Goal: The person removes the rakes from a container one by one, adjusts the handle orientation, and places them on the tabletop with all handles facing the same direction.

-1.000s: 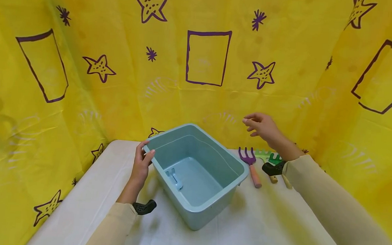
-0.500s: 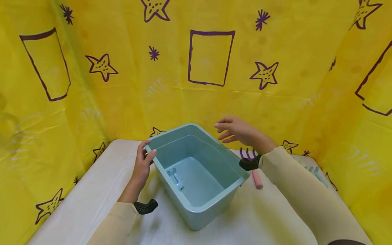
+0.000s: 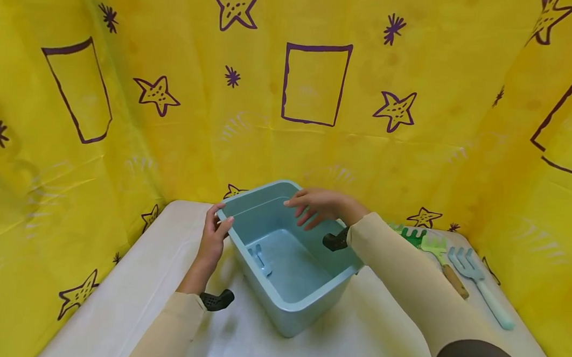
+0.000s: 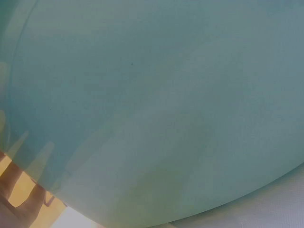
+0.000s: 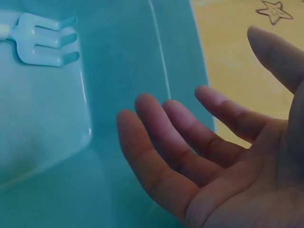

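Note:
A blue-grey plastic bin (image 3: pixel 308 312) stands on the white table. My left hand (image 3: pixel 213 239) grips its left rim, with the thumb over the edge. In the left wrist view the bin's wall fills most of the picture and part of the hand (image 4: pixel 23 204) shows at the lower left corner. Over the bin's far right side hangs my right hand (image 3: pixel 321 204), holding nothing, fingers loosely bent and spread. A light blue hand fork (image 5: pixel 40 40) lies on the bin's floor, clear of the right hand's fingers.
On the table's right lie a light blue hand fork (image 3: pixel 484 286), a light green hand rake (image 3: pixel 437 248) with a wooden handle and a dark green rake (image 3: pixel 414 237), partly behind the right sleeve. A yellow patterned curtain (image 3: pixel 307 152) surrounds the table (image 3: pixel 124 299).
My right hand has moved left and down, from above the tools to over the bin. The sleeve now covers the purple fork and uncovers the light blue one. The left hand keeps its grip.

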Available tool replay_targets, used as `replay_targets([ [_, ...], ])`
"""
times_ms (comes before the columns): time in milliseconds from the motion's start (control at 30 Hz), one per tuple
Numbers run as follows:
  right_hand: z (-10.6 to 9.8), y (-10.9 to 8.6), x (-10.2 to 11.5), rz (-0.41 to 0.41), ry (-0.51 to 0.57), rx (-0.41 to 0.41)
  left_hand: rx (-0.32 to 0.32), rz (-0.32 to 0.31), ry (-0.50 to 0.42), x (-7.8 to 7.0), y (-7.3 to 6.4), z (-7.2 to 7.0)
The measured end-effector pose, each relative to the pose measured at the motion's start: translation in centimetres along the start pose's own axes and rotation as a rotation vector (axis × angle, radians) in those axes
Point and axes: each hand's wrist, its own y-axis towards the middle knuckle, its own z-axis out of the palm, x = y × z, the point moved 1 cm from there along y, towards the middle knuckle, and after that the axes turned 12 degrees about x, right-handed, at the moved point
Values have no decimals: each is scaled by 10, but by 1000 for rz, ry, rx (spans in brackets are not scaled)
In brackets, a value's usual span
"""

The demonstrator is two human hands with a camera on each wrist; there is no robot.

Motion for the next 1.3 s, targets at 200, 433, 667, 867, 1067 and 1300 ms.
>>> replay_targets([
  [200,11,22,0,55,-29,76,1,-6,8,-2,1,1],
  [433,23,47,-8,75,21,122,-2,-11,22,-1,2,1],
  [667,33,64,-21,156,50,196,-6,1,22,0,3,1],
  [867,45,69,-28,184,21,329,-5,3,28,1,3,0],
  [1067,56,73,-31,211,39,448,-5,9,34,1,2,-2],
  [1300,68,76,-37,314,55,493,-1,26,16,2,1,0],
])
